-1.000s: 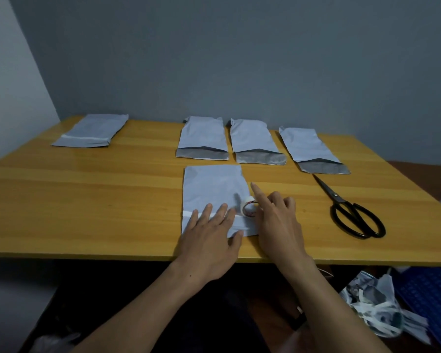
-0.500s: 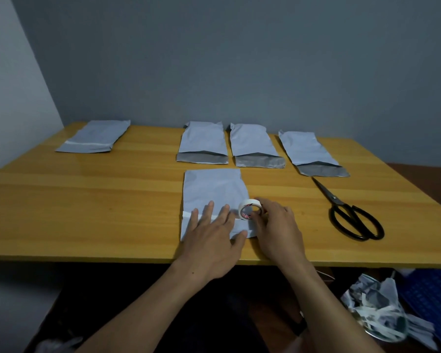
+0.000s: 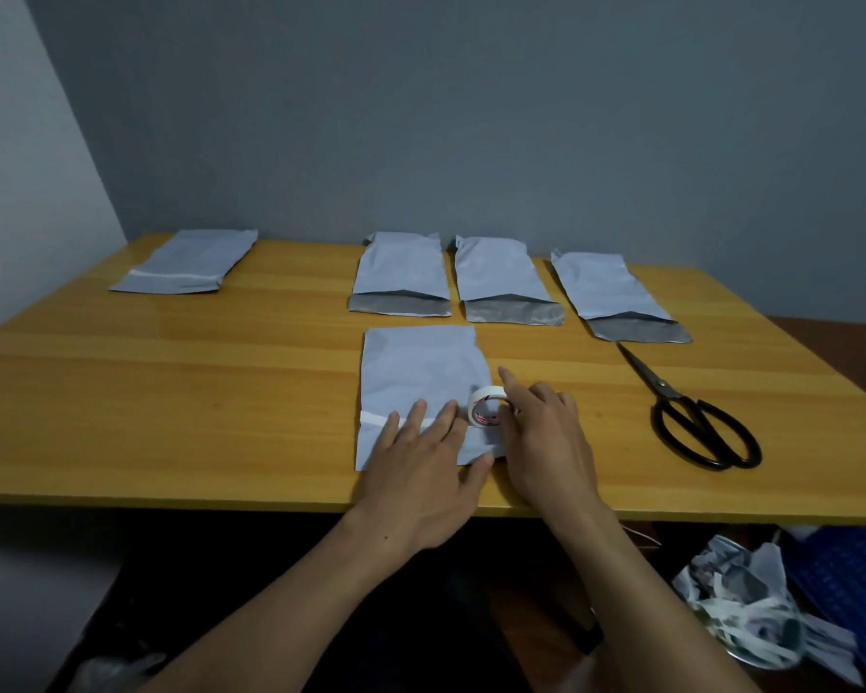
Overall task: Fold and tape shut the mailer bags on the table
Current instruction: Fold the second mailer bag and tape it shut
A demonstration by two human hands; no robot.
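Mailer bag (image 3: 421, 367), pale grey, flat on the table (image 3: 171, 392) close to its front edge and about midway along it, lower end folded up, white tape strip (image 3: 371, 418) across the fold. Left hand (image 3: 421, 472) palm down on that folded end, fingers straight and spread, pressing bag and strip onto the table top. Tape roll (image 3: 486, 407) upright on its rim at the bag's right edge, in line with the strip. Right hand (image 3: 546, 442) against the roll's right side, index finger (image 3: 507, 380) stretched forward past it, other fingers curled onto the roll; thumb hidden, so exact pinch impossible to tell. Toward the table's back edge, three open bags side by side, dark mouths facing the front edge: left open bag (image 3: 401, 272), middle open bag (image 3: 496, 277), right open bag (image 3: 606, 292). Taped bag (image 3: 191, 262) near the table's back left corner, white strip across its near end. Black scissors (image 3: 696, 422) on the table's right part, handles toward the front edge, blades toward the back, well apart from the right hand. Below the table's right front corner, crumpled paper scraps (image 3: 741, 607) and a blue crate (image 3: 846, 592).
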